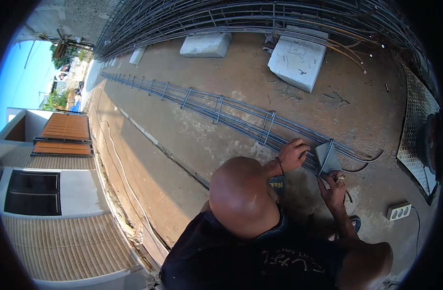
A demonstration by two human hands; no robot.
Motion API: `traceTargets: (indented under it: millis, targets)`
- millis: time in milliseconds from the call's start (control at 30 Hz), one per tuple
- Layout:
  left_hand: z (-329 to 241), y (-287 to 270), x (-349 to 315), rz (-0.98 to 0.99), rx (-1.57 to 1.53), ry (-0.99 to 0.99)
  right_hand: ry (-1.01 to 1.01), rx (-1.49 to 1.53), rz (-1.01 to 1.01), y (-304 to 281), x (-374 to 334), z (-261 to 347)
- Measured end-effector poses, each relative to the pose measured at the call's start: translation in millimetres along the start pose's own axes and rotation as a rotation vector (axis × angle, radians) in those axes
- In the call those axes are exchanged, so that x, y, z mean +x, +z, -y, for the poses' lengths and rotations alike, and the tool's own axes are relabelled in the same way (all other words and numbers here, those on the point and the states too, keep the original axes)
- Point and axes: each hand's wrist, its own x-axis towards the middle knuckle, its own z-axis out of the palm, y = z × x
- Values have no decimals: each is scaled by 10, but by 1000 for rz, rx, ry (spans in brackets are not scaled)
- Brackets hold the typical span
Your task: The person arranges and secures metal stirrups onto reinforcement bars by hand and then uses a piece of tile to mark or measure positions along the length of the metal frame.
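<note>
Neither my left hand nor my right hand appears in the head view. A co-worker in a dark shirt (260,258) crouches below me, seen from behind. That person's left hand (293,153), with a dark band at the wrist, is over a long steel rebar cage (219,110) on the ground. The person's right hand (333,189) has its fingers bent at the cage's near end, beside the last stirrup (321,170). A thin grey flat piece (329,158) stands at that stirrup. What the right fingers hold, if anything, is too small to make out.
More rebar cages (240,17) are stacked along the far side, near white blocks (298,58). Wire scraps (336,98) litter the concrete. At right are a patterned metal sheet (414,135) and a white socket strip (399,211) with its cord. A shuttered house (71,222) stands left.
</note>
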Motion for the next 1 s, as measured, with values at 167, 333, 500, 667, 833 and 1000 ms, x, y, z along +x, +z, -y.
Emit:
traceTargets:
  millis: [167,333,500,667,833,1000]
  targets:
    - [-11,60,11,130,-46,-26,-11,-14,12,-48,22,-20]
    - [-14,112,-16,184,-43,-59,-5,14,12,-46,26,-22]
    - [-1,116,-38,217,-28,-43,-9,-1,9,-48,35,2]
    - [-18,129,-36,225,-44,-48,10,2,15,-61,30,-6]
    - [-8,120,-89,229,-61,-71,11,19,22,-27,4,7]
    - [-33,104,-54,248,-59,-84,16,7,24,-5,-12,-7]
